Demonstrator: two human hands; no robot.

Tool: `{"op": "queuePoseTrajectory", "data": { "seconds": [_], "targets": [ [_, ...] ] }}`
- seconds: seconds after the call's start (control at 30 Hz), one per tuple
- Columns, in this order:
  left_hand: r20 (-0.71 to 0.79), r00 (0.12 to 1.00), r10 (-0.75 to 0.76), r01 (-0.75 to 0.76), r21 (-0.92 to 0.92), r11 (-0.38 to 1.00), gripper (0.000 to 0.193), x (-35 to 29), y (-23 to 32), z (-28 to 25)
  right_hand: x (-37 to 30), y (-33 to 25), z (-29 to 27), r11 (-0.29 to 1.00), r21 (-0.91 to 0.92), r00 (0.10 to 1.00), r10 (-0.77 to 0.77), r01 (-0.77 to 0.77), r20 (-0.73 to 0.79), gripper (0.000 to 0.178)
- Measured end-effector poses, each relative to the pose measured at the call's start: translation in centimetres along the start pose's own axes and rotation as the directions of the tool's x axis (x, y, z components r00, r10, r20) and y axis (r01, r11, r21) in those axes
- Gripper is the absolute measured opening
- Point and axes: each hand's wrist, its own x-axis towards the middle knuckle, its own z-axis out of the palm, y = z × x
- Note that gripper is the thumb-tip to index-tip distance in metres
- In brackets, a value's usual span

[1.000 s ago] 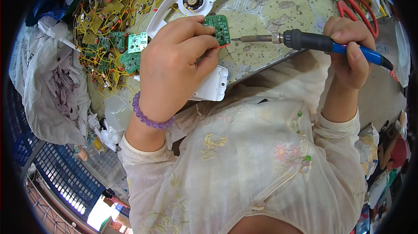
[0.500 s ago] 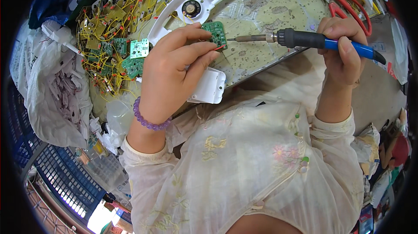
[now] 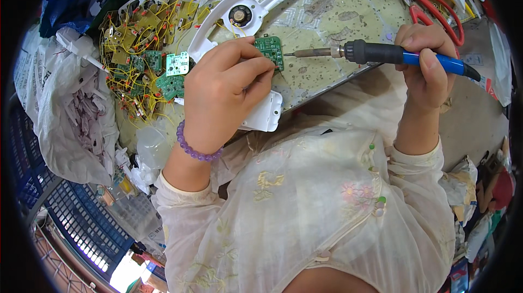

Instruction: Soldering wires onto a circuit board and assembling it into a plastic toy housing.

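Observation:
My right hand (image 3: 427, 64) grips a soldering iron (image 3: 376, 52) with a blue and black handle. Its tip points left and ends just short of a green circuit board (image 3: 269, 52). At that board's lower left my left hand (image 3: 226, 86) is bent, thumb and fingertips pinched together; what they hold is hidden. Behind the left hand stretches a white plastic housing (image 3: 254, 15) with a small round speaker (image 3: 239, 15) set in it. A white plastic cover (image 3: 267, 114) shows partly from under the left hand, near the table's edge.
Left on the table (image 3: 327, 20) lies a heap of circuit boards with yellow wires (image 3: 155, 31). Red-handled scissors (image 3: 438, 12) lie at the far right. A white plastic bag (image 3: 76, 129) of pale pieces is at the left, above a blue plastic basket (image 3: 81, 222).
My left hand has shifted slightly right and its fingers have curled in more. The red wire at its fingertips is now mostly out of sight. The iron's tip has dropped slightly.

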Motion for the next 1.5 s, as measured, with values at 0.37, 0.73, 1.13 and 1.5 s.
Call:
{"op": "queuePoseTrajectory", "data": {
  "seconds": [0.37, 0.73, 1.13, 1.5],
  "targets": [
    [0.024, 0.999, -0.021, 0.021, -0.004, 1.0, 0.01, 0.03, 0.32, -0.29, -0.06, -0.01, -0.07, 1.0, -0.006, 1.0, -0.008, 0.009, 0.022, 0.024],
    [0.015, 0.999, -0.039, 0.039, 0.022, 0.999, 0.009, 0.26, 0.75, -0.13, 0.08, -0.04, 0.02, 1.0, -0.012, 0.999, -0.019, 0.019, 0.046, 0.024],
    [0.043, 0.999, -0.029, 0.027, 0.045, 0.999, 0.01, 0.38, 0.78, -0.22, 0.31, -0.13, -0.03, 0.999, -0.025, 0.992, -0.023, 0.027, 0.12, 0.023],
    [0.042, 0.999, -0.03, 0.027, 0.057, 0.998, 0.01, 0.42, 0.94, -0.2, 0.17, -0.11, -0.06, 0.999, -0.053, 0.991, -0.003, 0.01, 0.134, 0.02]
  ]
}}
